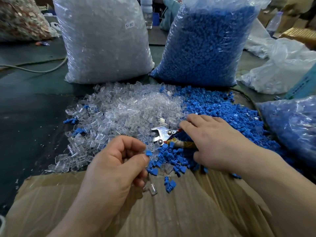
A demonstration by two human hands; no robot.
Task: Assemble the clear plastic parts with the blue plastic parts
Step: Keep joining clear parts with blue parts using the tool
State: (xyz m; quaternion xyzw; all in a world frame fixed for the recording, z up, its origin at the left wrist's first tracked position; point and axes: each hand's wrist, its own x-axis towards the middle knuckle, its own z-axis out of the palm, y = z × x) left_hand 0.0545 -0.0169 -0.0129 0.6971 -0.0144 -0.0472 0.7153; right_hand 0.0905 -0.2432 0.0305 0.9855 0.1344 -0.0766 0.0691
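While the left hand (118, 161) pinches a blue part (148, 153), the right hand (210, 142) lies spread on the blue pile (222, 108).

Left hand (116, 161) at 7 o'clock is pinching a small blue plastic part (148, 153); a clear plastic tube piece (152, 189) is protruding below its fingers. Right hand (218, 142), fingers spread, is resting on the loose blue plastic heap (222, 108) at 3 o'clock, beside silver metal pliers (162, 135).

A left sack (106, 40) and a right sack (205, 45) are stood side by side far on the table (30, 108). Before each a heap of parts is spread, the left heap (128, 106) touching the right heap (222, 110). Pliers (162, 135) are laid where the heaps meet, and cardboard (171, 211) is laid nearest.
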